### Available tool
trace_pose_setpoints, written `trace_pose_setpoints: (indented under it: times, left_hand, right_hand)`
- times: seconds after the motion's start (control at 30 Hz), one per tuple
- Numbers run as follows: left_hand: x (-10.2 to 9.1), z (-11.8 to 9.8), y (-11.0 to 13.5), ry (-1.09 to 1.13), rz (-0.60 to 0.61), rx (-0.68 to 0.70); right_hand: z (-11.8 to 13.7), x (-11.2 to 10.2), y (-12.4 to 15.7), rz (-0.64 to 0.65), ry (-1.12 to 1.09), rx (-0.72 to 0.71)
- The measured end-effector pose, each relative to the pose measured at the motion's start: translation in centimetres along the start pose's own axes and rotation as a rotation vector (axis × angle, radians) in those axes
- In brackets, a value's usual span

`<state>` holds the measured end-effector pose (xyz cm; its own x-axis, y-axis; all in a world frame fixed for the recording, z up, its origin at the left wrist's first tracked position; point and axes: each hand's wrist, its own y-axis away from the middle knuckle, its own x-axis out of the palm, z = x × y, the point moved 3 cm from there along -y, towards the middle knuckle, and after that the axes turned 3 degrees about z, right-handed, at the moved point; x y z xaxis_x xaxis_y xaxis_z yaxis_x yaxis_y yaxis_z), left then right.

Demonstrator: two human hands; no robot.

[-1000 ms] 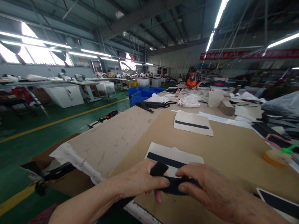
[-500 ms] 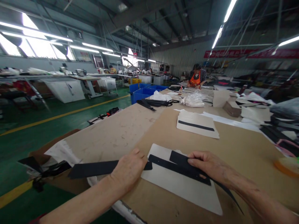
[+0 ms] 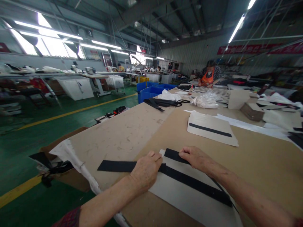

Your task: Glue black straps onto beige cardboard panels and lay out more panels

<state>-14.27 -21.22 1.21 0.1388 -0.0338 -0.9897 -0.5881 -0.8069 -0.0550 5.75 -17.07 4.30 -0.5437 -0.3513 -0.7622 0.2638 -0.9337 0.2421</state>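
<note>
Gripping a black strip with curled fingers of the left hand, at the left edge of a pale panel on the counter; pinching another strip with the right hand. Seems light, bendy, best taken near the ends. Now the cardboard box: holding dark scraps. Can't see into the blue bins.

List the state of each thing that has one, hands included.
Left hand: closed on left black strip.
Right hand: pinching right black strip.
Near panel: flat, middle strip lying across it.
Far panels: stacked.
Clear plastic bag: crumpled.
Cardboard box: open, pieces inside.
Blue bins: open-topped, contents hidden.
Ceiling lights: lit.
</note>
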Motion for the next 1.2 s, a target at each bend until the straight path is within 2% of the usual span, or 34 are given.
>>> trace_pose_setpoints:
  times: [0.1,0.23,0.37,0.63,0.93,1.07,1.2]
  left_hand:
    - [0.2,0.1,0.0,0.017,-0.013,-0.003]
    - [0.6,0.3,0.1,-0.003,-0.035,-0.06]
    - [0.9,0.4,0.3,0.01,-0.037,-0.077]
    - [1.0,0.8,0.3,0.036,0.005,0.006]
    - [1.0,0.7,0.1,0.021,0.014,-0.009]
    - [0.9,0.7,-0.1,0.024,0.024,-0.008]
    - [1.0,0.8,-0.3,0.033,0.025,-0.01]
  right_hand:
    - [0.5,0.9,-1.6,-0.004,0.099,-0.061]
    - [0.5,1.8,-2.7,0.017,0.172,-0.07]
    - [0.5,2.0,-2.8,0.025,0.193,-0.037]
    - [0.3,2.4,-3.2,0.021,0.205,-0.026]
    - [1.1,2.6,-3.2,0.015,0.226,-0.004]
    - [0.1,1.2,-2.1,0.065,0.128,-0.009]
    - [-4.8,-2.1,1.0,0.275,-0.081,0.011]
